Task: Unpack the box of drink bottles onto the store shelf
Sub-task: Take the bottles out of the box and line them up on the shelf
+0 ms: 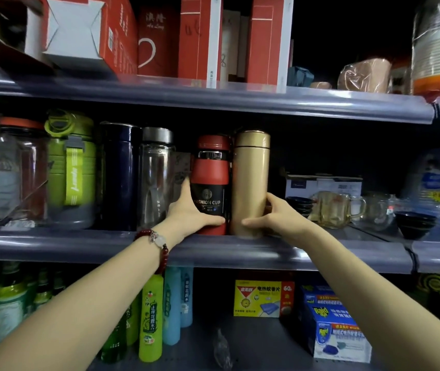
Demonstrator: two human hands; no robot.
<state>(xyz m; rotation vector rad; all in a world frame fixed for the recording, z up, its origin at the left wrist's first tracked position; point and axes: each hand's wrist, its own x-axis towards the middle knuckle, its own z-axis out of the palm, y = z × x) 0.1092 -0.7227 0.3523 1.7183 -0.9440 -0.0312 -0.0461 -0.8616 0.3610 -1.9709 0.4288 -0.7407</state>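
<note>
On the middle shelf (pixel 240 253) a red and black bottle (pixel 211 167) marked "FASHION CUP" stands upright beside a tall gold flask (pixel 251 172). My left hand (pixel 189 212) grips the lower part of the red bottle, thumb across its front and fingers behind its left side. My right hand (pixel 280 215) grips the base of the gold flask, thumb on the front and fingers round its right side. Left of them stand a clear bottle with a silver cap (pixel 155 178), a dark blue flask (pixel 119 175), a green sport jug (pixel 71 170) and a clear jug with an orange lid (pixel 19 170). No box of bottles is in view.
Glass mugs (pixel 336 207), dark bowls (pixel 415 223) and a white carton (pixel 320 184) fill the shelf's right part. Red boxes (pixel 160 41) stand on the upper shelf. Below are green and blue bottles (pixel 150 317), a yellow insect-repellent box (pixel 263 298) and a blue Raid box (pixel 334 328).
</note>
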